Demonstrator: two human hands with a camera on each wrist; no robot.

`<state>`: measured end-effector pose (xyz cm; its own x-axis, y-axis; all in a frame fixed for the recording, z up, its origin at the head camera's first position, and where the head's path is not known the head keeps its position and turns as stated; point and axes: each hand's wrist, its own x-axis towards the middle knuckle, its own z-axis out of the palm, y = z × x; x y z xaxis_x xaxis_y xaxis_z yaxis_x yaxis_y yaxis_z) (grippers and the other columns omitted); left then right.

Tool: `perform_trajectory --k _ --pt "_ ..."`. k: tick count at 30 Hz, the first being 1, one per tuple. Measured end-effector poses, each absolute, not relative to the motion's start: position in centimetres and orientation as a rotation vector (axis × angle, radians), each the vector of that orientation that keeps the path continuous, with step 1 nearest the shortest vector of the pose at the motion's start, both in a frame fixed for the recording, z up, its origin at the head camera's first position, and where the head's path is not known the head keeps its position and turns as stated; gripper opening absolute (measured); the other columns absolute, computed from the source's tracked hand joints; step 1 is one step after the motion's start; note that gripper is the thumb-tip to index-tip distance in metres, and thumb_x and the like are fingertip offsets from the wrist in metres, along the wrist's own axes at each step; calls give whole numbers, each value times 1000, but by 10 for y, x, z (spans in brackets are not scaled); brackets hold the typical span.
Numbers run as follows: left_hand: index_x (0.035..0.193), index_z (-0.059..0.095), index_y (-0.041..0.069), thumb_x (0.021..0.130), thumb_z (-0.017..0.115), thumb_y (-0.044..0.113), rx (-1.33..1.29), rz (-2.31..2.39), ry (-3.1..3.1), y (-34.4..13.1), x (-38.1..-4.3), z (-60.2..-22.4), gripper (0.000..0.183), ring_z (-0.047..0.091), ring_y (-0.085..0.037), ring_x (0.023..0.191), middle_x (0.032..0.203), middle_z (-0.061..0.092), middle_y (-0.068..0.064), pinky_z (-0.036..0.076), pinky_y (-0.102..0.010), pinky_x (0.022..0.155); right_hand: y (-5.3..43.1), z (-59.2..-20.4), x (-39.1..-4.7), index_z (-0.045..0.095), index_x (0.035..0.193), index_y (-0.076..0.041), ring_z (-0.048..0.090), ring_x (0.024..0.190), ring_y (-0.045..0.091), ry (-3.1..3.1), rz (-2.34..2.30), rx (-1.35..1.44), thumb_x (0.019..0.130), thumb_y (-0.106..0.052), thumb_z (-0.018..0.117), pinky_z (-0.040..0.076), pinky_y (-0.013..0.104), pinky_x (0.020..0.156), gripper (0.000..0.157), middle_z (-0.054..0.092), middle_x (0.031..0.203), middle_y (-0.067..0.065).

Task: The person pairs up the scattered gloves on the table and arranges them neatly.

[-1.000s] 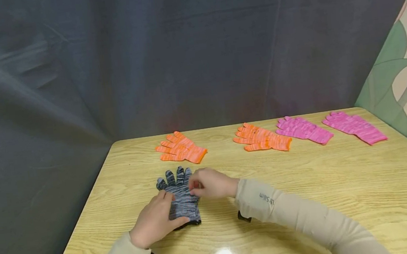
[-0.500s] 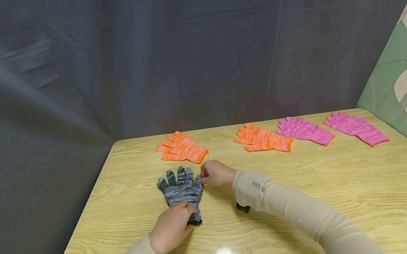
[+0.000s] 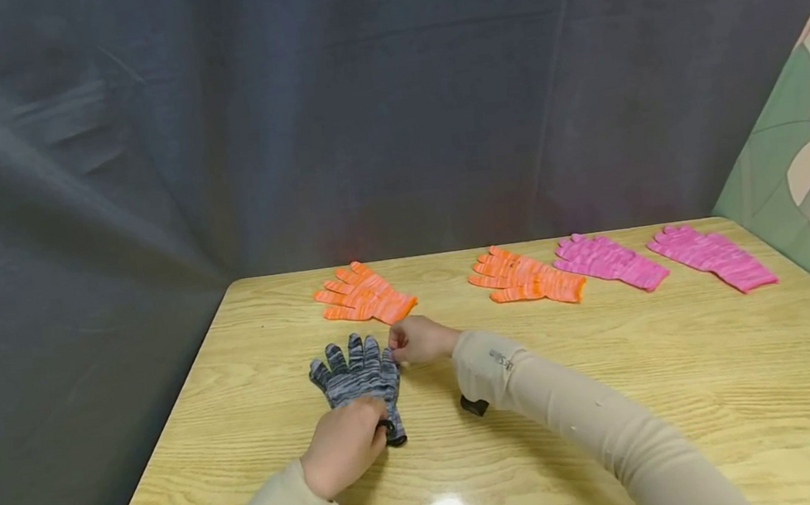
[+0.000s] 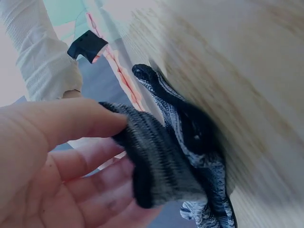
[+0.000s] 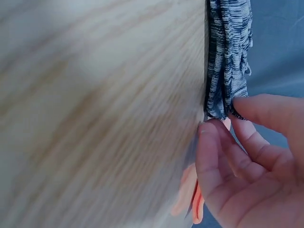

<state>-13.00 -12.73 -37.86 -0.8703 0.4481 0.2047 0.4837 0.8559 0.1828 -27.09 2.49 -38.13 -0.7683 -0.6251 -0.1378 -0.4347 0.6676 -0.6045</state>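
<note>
A grey-and-black knit glove (image 3: 355, 383) lies on the table with its fingers pointing away. My left hand (image 3: 347, 442) holds its near end; in the left wrist view, thumb and fingers pinch a raised flap of the black-edged cuff (image 4: 159, 166). Beneath that flap lies another grey knit layer (image 4: 183, 121). At the far right, my right hand (image 3: 422, 340) pinches the tip of a glove finger. The right wrist view shows thumb and fingers (image 5: 259, 111) at the upper of two stacked knit layers (image 5: 228, 57). My left hand hides part of the cuff.
Behind the grey glove lies an orange glove (image 3: 368, 294). Farther right along the back are another orange glove (image 3: 528, 276) and two pink gloves, one (image 3: 608, 260) beside the other (image 3: 713, 255). A dark curtain (image 3: 388, 104) hangs beyond the table's back edge.
My left hand has moved from the glove's palm to its cuff and now lifts it. My right hand has gone from the glove's right side up to a fingertip.
</note>
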Motion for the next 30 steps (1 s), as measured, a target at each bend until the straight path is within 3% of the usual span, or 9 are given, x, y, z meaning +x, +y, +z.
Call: perform_trajectory --k 5,11,16,20,30 --pt "72 58 9 77 68 5 -704 -378 -2820 -123 -131 -378 12 44 -7 51 69 52 0 34 -19 44 23 -382 -273 58 85 -6 47 64 11 2567 -786 -820 88 -8 62 38 20 57 6 60 75 4" --pt "88 62 9 76 74 9 -779 -281 -2814 -120 -131 -380 17 58 -14 58 79 61 -5 41 -19 44 22 -380 -272 59 86 -5 48 66 11 2584 -766 -798 88 -8 62 39 20 58 5 61 79 7" --pt "102 68 16 75 75 10 -890 -245 -2902 -120 -128 -382 29 58 -16 66 86 61 -6 45 -23 50 19 -381 -273 57 84 -7 47 66 11 2591 -746 -813 88 -9 62 38 21 58 7 58 77 4" --pt "102 70 19 74 75 8 -945 -210 -2935 -120 -127 -384 30 54 -15 69 85 58 -6 47 -26 55 17 -383 -273 56 82 -8 46 66 11 2607 -743 -860 88 -9 63 37 21 59 8 56 75 2" --pt "95 70 17 80 64 -4 -945 -213 -2912 -120 -130 -382 27 49 -11 61 79 58 -4 40 -22 50 14 -384 -274 60 87 -5 47 65 11 2597 -745 -880 85 -5 63 38 20 57 4 58 76 5"
